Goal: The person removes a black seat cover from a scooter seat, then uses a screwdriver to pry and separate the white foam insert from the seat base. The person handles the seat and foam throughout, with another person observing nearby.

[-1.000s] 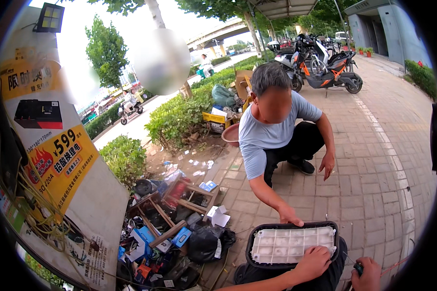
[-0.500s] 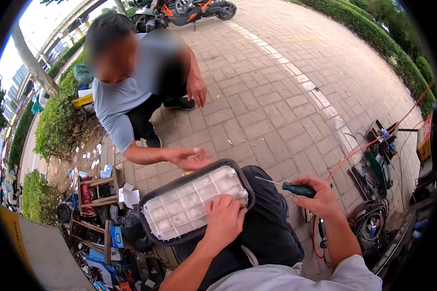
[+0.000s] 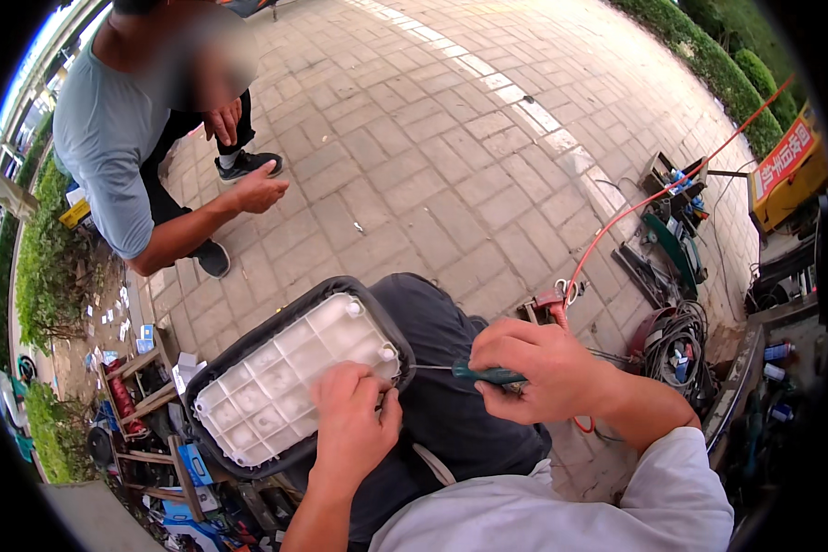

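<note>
- Pavement (image 3: 414, 175) stretches out beyond the white ribbed panel (image 3: 290, 373), and that side looks like the widest room for moving.
- Co-worker (image 3: 124, 166) is stooped low beyond the panel and to its left, one bare hand (image 3: 259, 187) held out in the air, well apart from it.
- Dark-trousered legs (image 3: 474, 396) bear the panel on the lap and fill the space just right of it.
- The panel itself sits tilted, framed by a padded black rim (image 3: 248, 356); that rim is the edge to mind.
- Wooden frame (image 3: 186, 478) and scattered boxes crowd the left of the panel, so swinging it that way seems tight.
- Coiled cable (image 3: 676, 345) lies well right of the panel, past the elbow side.
- Left hand (image 3: 359, 414) bends its fingers over the panel's near right part; whether it pinches anything, I cannot tell.
- Right hand (image 3: 543, 368) grips the screwdriver (image 3: 465, 370), tip at the panel's right corner, contact unclear. Judging by this, prying or loosening that edge is in hand; the next move calls for a steady panel and a controlled push.
</note>
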A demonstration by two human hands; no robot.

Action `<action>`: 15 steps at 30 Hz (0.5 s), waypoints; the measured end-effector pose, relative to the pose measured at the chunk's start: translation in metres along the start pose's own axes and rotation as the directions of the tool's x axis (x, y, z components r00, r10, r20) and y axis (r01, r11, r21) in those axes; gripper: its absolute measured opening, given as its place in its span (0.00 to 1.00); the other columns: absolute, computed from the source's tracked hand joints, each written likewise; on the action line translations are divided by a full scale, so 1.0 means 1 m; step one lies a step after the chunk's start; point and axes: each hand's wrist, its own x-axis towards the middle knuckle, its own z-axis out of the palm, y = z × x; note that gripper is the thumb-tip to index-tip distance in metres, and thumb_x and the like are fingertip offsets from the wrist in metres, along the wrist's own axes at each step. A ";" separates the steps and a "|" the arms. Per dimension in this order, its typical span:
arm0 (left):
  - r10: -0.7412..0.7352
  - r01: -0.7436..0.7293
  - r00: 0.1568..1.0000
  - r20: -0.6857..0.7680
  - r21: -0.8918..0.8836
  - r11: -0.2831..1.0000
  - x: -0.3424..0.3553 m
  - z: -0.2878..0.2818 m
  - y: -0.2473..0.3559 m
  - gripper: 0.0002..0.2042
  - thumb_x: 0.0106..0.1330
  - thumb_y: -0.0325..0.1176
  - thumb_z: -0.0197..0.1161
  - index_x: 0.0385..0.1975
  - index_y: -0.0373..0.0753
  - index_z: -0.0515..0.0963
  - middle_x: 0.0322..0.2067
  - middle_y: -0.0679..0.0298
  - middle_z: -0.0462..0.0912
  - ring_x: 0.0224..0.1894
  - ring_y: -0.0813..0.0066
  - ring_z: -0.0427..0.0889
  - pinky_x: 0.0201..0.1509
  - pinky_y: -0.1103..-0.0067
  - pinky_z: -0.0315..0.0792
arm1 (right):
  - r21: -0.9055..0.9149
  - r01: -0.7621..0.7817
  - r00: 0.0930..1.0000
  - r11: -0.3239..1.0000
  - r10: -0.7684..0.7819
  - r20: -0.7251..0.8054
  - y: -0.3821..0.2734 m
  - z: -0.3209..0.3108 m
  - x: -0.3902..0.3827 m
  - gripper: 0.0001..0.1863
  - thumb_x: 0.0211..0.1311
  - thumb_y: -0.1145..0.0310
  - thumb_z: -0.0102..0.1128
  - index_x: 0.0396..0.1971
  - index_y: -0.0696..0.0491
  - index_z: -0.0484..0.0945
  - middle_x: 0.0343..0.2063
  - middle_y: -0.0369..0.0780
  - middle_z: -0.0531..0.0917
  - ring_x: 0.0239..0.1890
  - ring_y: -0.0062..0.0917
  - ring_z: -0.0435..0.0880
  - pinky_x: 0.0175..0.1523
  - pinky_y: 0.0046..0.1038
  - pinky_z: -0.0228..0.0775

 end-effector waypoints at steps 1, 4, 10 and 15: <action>-0.003 0.003 1.000 -0.005 0.014 1.000 0.001 0.001 0.001 0.09 0.49 0.28 0.71 0.27 0.38 0.78 0.35 0.61 0.73 0.45 0.59 0.72 0.53 0.67 0.61 | -0.019 0.017 1.000 1.000 -0.017 0.018 0.001 0.000 0.002 0.14 0.43 0.77 0.68 0.33 0.55 0.77 0.34 0.40 0.80 0.28 0.31 0.82 0.31 0.28 0.75; -0.039 0.041 0.999 -0.027 0.084 0.996 0.002 0.000 0.007 0.09 0.48 0.29 0.72 0.26 0.38 0.78 0.35 0.62 0.73 0.45 0.60 0.72 0.52 0.67 0.60 | -0.061 0.087 0.993 0.994 -0.081 0.087 0.002 0.005 0.012 0.15 0.41 0.77 0.68 0.33 0.54 0.77 0.35 0.40 0.80 0.27 0.30 0.81 0.30 0.27 0.75; -0.071 0.075 0.995 -0.075 0.053 0.996 0.005 0.009 0.007 0.08 0.48 0.29 0.72 0.24 0.39 0.78 0.34 0.64 0.73 0.44 0.61 0.72 0.51 0.67 0.58 | -0.174 0.229 0.957 0.958 -0.189 0.219 -0.001 0.008 0.026 0.14 0.42 0.79 0.64 0.32 0.55 0.75 0.33 0.39 0.75 0.23 0.30 0.79 0.26 0.27 0.73; -0.067 0.067 0.995 -0.068 -0.014 0.998 0.003 0.010 0.003 0.08 0.49 0.28 0.71 0.25 0.40 0.77 0.35 0.64 0.74 0.45 0.61 0.72 0.51 0.66 0.58 | -0.236 0.282 0.909 0.930 -0.180 0.377 -0.015 0.004 0.043 0.11 0.44 0.77 0.62 0.28 0.56 0.70 0.29 0.40 0.71 0.20 0.32 0.76 0.22 0.29 0.70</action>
